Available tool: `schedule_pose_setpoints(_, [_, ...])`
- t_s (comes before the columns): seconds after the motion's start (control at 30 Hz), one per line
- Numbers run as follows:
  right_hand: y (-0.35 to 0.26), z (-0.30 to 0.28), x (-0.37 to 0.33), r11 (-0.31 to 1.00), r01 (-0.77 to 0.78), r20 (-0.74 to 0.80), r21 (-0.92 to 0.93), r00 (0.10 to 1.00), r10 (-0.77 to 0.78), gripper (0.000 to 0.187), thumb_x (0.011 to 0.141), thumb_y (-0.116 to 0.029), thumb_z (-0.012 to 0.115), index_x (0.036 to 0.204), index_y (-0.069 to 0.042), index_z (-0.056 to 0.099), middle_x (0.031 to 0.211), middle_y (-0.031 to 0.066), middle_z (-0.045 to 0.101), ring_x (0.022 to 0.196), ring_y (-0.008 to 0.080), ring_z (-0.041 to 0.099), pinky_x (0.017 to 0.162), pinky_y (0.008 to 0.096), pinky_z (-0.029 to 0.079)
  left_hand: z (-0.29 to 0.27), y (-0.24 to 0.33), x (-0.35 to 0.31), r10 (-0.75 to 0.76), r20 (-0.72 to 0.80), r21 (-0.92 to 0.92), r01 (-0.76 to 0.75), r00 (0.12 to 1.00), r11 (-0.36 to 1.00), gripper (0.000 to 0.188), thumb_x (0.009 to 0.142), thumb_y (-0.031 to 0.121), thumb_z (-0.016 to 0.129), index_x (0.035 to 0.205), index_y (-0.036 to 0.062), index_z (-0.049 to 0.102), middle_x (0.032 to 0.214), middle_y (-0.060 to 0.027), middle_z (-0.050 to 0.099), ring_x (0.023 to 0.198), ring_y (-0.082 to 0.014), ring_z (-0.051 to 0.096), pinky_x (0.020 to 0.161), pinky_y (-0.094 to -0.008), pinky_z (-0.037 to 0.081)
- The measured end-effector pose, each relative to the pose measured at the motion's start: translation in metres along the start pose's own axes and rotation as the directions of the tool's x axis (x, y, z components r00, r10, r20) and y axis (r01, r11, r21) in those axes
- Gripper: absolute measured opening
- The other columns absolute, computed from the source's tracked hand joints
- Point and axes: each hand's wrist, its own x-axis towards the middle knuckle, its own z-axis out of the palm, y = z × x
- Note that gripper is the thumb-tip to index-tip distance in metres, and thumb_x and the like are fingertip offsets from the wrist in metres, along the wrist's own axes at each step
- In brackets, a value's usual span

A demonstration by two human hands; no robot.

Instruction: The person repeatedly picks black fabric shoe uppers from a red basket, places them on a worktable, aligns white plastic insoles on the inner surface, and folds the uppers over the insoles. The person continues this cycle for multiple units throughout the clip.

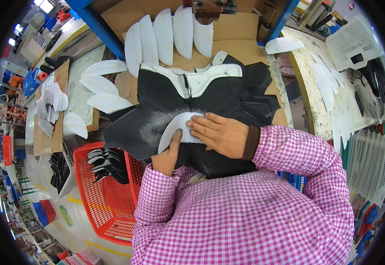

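Note:
A white half-moon piece [171, 130] lies on a black sheet piece [128, 132] in front of my body. My right hand [221, 134] rests flat over its right part, fingers stretched out and pressed against it. With the thumb on top of the white piece's lower end, my left hand [168, 154] grips it along with the black sheet's near edge; the other left fingers are mostly hidden. A pale speckled patch marks the black sheet left of the white piece. Just beyond lie more black pieces [256, 104], one bearing a white curved shape [188, 84].
Several white half-moon pieces [163, 37] stand in a fan at the back; others lie left [108, 102] and right [285, 45]. A machine head [208, 11] hangs at the top between blue posts [97, 24]. A red basket [108, 212] with black parts stands lower left.

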Motion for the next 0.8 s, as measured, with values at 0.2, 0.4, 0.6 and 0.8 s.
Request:
schedule_pose_setpoints(0.2, [0.002,0.005,-0.004,0.998,0.022,0.050,-0.052,0.999,-0.019,0.056,0.082,-0.025,0.062,0.125,0.008,0.049,0.139,0.0203,0.043,0.131,0.0305,0.040,0.107,0.0418,0.033,-0.013,0.022,0.007,-0.209,-0.067,-0.403,0.166,0.976,0.900,0.021,0.086,0.004,0.063,0.104,-0.0064,0.060,0.094,-0.0141,0.065,0.081,-0.0215,0.062,0.076,-0.0307,0.050])
schedule_pose_setpoints(0.4, [0.012,0.016,0.000,0.993,0.073,0.009,-0.098,0.997,-0.072,0.049,0.082,-0.028,0.059,0.117,0.006,0.056,0.130,0.0184,0.051,0.124,0.0296,0.046,0.105,0.0424,0.033,0.005,0.054,-0.006,0.270,0.374,0.597,-0.453,0.887,0.662,0.060,0.086,0.006,0.054,0.142,-0.0007,0.033,0.118,-0.0214,0.059,0.107,-0.0299,0.061,0.088,-0.0356,0.050])
schedule_pose_setpoints(0.6, [0.022,0.029,-0.006,0.994,0.066,-0.016,-0.091,0.998,-0.068,0.048,0.083,-0.034,0.060,0.117,0.000,0.059,0.128,0.0161,0.054,0.124,0.0272,0.046,0.105,0.0450,0.031,0.032,0.042,0.003,0.551,0.421,0.586,-0.680,0.720,0.440,0.065,0.077,-0.002,0.050,0.141,-0.0019,0.036,0.120,-0.0309,0.053,0.102,-0.0416,0.059,0.091,-0.0411,0.047])
schedule_pose_setpoints(0.8, [0.019,-0.001,-0.002,0.961,-0.006,0.058,0.278,0.998,-0.011,0.043,0.082,-0.032,0.065,0.113,-0.004,0.061,0.125,0.0132,0.058,0.126,0.0260,0.046,0.107,0.0486,0.027,0.003,0.039,-0.001,0.395,0.079,0.293,-0.400,0.915,0.869,0.038,0.091,0.005,0.051,0.128,-0.0056,0.048,0.117,-0.0183,0.058,0.103,-0.0284,0.059,0.091,-0.0360,0.046])
